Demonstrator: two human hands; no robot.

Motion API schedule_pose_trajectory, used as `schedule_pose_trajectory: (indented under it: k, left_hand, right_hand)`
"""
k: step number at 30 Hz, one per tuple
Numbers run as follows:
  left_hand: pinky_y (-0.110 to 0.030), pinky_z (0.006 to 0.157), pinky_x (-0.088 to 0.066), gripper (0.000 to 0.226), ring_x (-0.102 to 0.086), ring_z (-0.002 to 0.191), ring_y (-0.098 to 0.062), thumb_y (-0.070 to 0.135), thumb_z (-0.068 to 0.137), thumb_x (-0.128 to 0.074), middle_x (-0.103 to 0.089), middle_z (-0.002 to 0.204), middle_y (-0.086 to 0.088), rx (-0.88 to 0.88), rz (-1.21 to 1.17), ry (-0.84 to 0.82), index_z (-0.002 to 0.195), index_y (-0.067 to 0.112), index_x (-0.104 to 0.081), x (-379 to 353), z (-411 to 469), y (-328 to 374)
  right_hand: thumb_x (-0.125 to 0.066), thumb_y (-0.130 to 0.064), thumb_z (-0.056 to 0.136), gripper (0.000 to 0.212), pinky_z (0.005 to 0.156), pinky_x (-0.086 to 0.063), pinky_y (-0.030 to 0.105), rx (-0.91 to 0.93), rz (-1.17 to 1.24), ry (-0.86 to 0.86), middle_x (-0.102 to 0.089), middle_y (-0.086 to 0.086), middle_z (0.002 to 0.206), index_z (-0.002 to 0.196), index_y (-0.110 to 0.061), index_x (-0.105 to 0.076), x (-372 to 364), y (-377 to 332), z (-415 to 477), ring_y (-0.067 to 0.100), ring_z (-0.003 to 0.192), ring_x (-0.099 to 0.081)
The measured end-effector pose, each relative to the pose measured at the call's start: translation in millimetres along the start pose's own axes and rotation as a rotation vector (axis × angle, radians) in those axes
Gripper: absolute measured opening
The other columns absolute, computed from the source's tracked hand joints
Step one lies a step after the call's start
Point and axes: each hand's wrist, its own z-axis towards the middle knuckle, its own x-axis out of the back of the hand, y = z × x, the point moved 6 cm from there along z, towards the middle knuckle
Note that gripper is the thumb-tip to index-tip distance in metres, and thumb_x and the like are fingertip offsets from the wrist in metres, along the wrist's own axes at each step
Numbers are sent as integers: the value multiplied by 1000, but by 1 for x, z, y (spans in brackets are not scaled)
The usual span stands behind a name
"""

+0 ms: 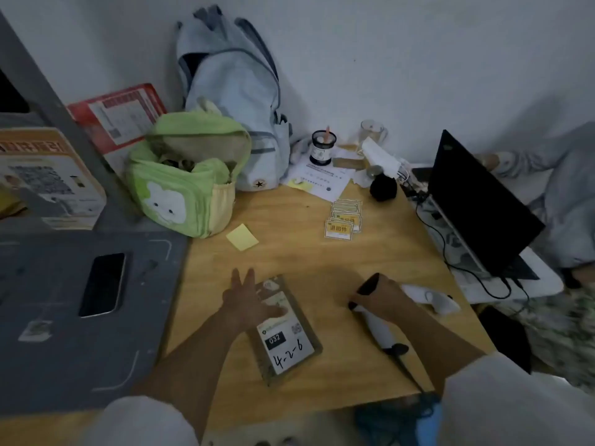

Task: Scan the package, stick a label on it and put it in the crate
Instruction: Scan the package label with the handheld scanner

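A flat brown package [286, 336] lies on the wooden table [322, 259] in front of me. It carries a white label with "032" and handwritten "4-2-6". My left hand [248, 300] rests on the package's upper left part, fingers spread flat, thumb across its top. My right hand [380, 297] grips a white handheld scanner [378, 326] with a black head, held just right of the package, its cable trailing toward me. A stack of yellow-and-white labels [343, 220] lies farther back on the table. No crate is identifiable in view.
A green backpack [186, 175] and a pale blue backpack [231, 101] stand at the back left. A yellow sticky note [242, 237] lies nearby. A phone [103, 284] lies on a grey platform [64, 349] at left. A black laptop [479, 204] stands at right, cables beside it.
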Motion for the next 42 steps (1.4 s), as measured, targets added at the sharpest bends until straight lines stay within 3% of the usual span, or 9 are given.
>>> schedule_pose_trajectory:
  k: [6,9,14,20,24,29,33,37,42]
  left_hand:
    - [-46,119,-20,162,5,147,-38,46,47,-90,50,143,-10,120,-176,-120,136,11,41,-57,-5,-30]
    - [-40,118,-19,159,9,148,-31,34,51,-91,47,146,-10,44,-248,-79,136,10,41,-60,-4,-32]
    - [-37,118,-17,161,16,147,-24,26,50,-93,45,148,-7,-2,-316,-54,136,14,42,-61,11,-33]
    - [-40,118,-19,166,11,148,-22,29,41,-95,30,156,-4,-67,-363,2,137,22,40,-57,26,-26]
    - [-44,113,-35,169,-21,145,-24,37,31,-96,-1,160,-6,-91,-382,49,143,32,30,-51,29,-17]
    - [-25,100,-37,134,-40,130,-20,16,61,-88,-18,152,-5,-129,-369,78,149,18,12,-49,30,5]
    - [-35,100,-47,122,-50,123,-18,25,47,-91,-45,135,3,-115,-299,24,144,27,-17,-46,23,1]
    - [-43,96,-51,117,-53,121,-20,26,42,-87,-47,138,2,-142,-125,-81,142,26,-27,-48,17,-10]
    - [-30,99,-45,90,-52,123,-18,17,64,-84,-52,138,1,-150,-76,-185,140,21,-36,-42,-6,0]
  right_hand:
    - [-78,-52,57,97,76,-49,32,-127,-115,-134,-58,16,124,131,2,-45,-37,31,45,29,109,-59]
    - [-75,-34,74,69,68,-45,34,-164,-98,-106,-58,18,120,126,2,-48,-33,27,25,31,104,-59]
    - [-67,-26,76,47,88,-52,43,-190,46,62,-59,17,117,116,-6,-55,-44,40,25,34,105,-59]
    - [-53,-28,89,26,53,-38,28,-134,109,57,-51,-1,79,106,-11,-44,-47,41,19,13,65,-50]
    - [-55,-33,88,31,48,-34,24,-131,124,39,-50,-1,75,104,-6,-52,-46,49,13,11,62,-48]
    - [-43,-32,90,28,50,-32,15,-84,159,116,-43,-8,65,63,-26,-39,-18,46,-1,11,62,-45]
    - [-59,-28,87,28,62,-45,30,-99,331,135,-50,-4,62,63,-29,-44,11,23,-14,12,54,-46]
    - [-60,-23,85,26,51,-43,28,-100,421,67,-49,2,59,63,-19,-48,23,-9,-32,16,49,-47]
    - [-66,-19,84,21,49,-35,27,-5,492,-45,-48,12,66,77,-3,-54,23,-59,-59,21,51,-46]
